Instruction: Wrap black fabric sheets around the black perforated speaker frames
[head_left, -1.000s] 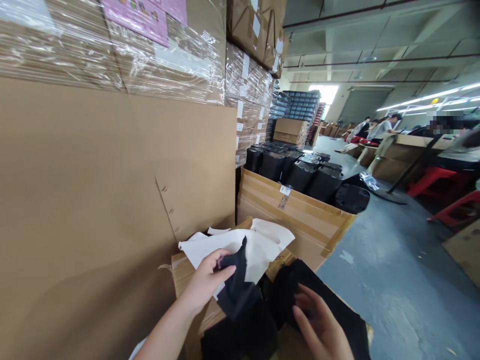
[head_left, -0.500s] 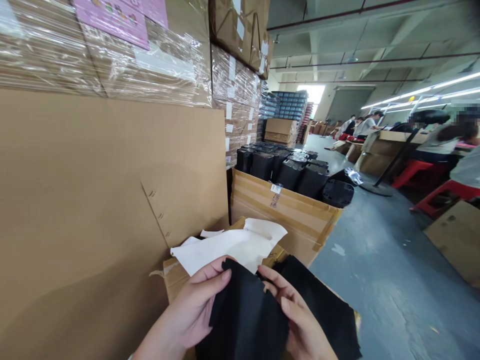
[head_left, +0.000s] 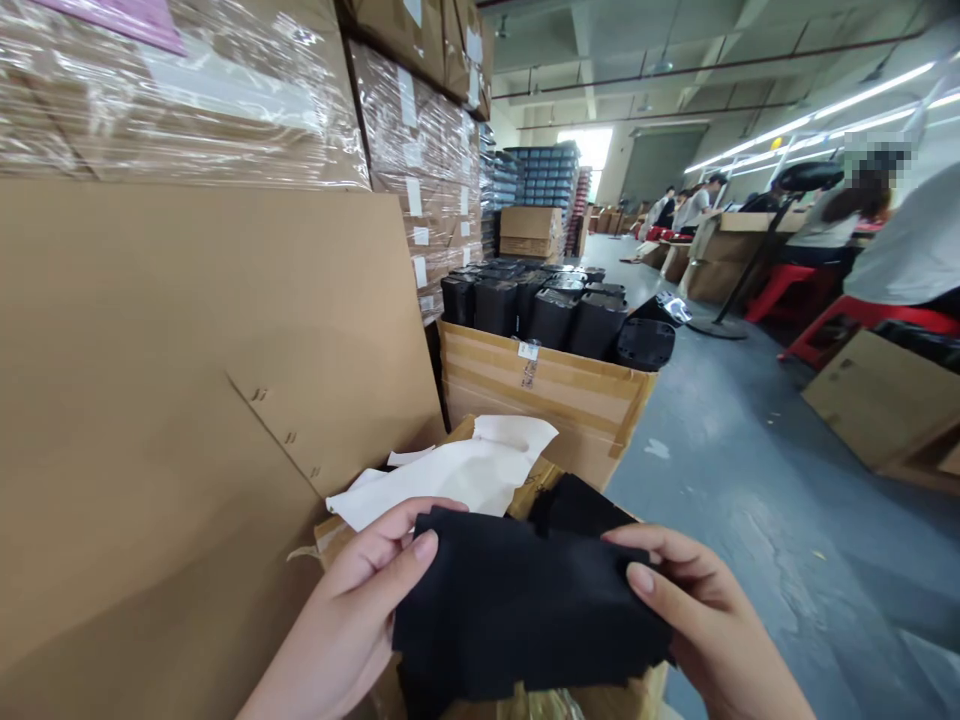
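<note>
A piece of black sheet material [head_left: 525, 600], fabric-like with a ragged lower edge, is stretched between my two hands. My left hand [head_left: 367, 590] pinches its upper left corner, thumb on top. At the opposite side, my right hand [head_left: 694, 600] grips the right edge between thumb and fingers. Beneath lies an opened cardboard box [head_left: 652, 690], partly hidden by the sheet and hands. More black material [head_left: 581, 505] shows just behind the held piece. A crumpled white sheet [head_left: 457, 475] rests on the box beyond my left hand.
Tall cardboard [head_left: 187, 400] stands close on the left, below plastic-wrapped cartons [head_left: 225, 90]. Ahead is a carton [head_left: 555, 385] filled with black plastic housings [head_left: 555, 315]. Blue-grey floor [head_left: 720, 460] runs along the right, where people sit on red stools [head_left: 862, 320] near a pedestal fan [head_left: 765, 260].
My right hand has moved right, away from my left, and the black sheet now spreads wide between them. The view has shifted slightly to the right.
</note>
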